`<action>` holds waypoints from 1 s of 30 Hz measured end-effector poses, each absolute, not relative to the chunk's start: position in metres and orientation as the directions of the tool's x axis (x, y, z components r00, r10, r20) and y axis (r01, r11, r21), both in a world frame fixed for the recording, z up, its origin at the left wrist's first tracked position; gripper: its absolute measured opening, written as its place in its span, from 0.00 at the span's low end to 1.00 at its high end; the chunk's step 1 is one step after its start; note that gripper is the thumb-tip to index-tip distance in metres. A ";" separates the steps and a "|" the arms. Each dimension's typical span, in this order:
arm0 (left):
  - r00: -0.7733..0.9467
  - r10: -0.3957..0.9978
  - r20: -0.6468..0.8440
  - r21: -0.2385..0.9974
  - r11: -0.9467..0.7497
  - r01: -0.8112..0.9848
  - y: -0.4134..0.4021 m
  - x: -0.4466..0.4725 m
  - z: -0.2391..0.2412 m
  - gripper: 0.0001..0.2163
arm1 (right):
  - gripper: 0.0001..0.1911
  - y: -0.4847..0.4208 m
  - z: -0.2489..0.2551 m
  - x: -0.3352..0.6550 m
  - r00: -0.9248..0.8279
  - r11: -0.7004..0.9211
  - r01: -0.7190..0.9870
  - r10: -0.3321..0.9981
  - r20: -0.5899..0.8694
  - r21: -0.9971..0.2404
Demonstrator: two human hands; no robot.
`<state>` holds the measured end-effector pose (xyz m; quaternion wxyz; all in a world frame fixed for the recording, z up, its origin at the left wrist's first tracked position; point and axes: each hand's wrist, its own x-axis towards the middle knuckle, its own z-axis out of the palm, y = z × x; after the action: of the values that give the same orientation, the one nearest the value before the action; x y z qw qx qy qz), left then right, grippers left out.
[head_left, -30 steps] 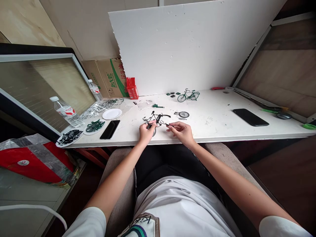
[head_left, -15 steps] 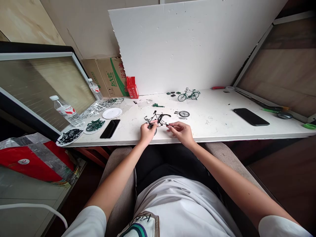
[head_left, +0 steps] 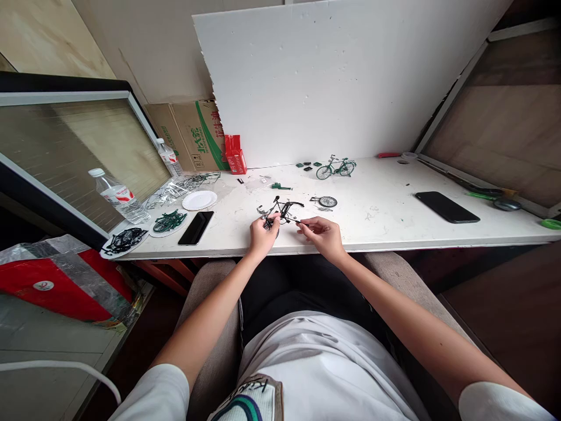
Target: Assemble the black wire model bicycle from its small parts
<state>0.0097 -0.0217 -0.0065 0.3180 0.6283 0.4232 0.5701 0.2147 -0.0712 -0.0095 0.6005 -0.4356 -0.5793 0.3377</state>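
My left hand [head_left: 263, 234] grips a small black model bicycle [head_left: 288, 209] by its front part, its fingers closed round the frame. The bicycle has a saddle, handlebars and a front wheel, partly hidden by my fingers; no wheel shows at its rear. At the rear end, my right hand [head_left: 322, 235] pinches a thin dark part between thumb and forefinger. Whether that part is joined to the bicycle I cannot tell. Just beyond my right hand, a loose spoked wheel [head_left: 327, 202] lies flat on the table. A finished-looking green model bicycle [head_left: 336, 168] stands farther back.
Plates with black parts [head_left: 125, 241] and green parts [head_left: 169, 221] lie at left, near a phone [head_left: 196, 228], a white plate [head_left: 200, 200] and a water bottle [head_left: 118, 196]. A green piece [head_left: 280, 186] lies beyond my hands. Another phone [head_left: 446, 207] is at right.
Both hands keep nearly the same grip and place. The whole view has shifted very slightly; nothing has visibly been picked up or let go.
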 end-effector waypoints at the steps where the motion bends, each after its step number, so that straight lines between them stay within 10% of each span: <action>1: -0.012 0.889 0.458 0.875 -0.448 0.184 -0.022 0.010 -0.006 0.12 | 0.23 -0.071 -0.010 0.215 0.095 0.400 0.104 0.908 0.409 -0.911; 30: 0.002 0.865 0.502 0.842 -0.489 0.227 -0.024 0.010 -0.006 0.11 | 0.20 -0.074 -0.008 0.214 0.128 0.396 0.118 0.903 0.409 -0.911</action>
<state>0.0098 -0.0242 -0.0057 0.2807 0.6497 0.4203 0.5679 0.2137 -0.0745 -0.0082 0.6058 -0.4436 -0.5754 0.3242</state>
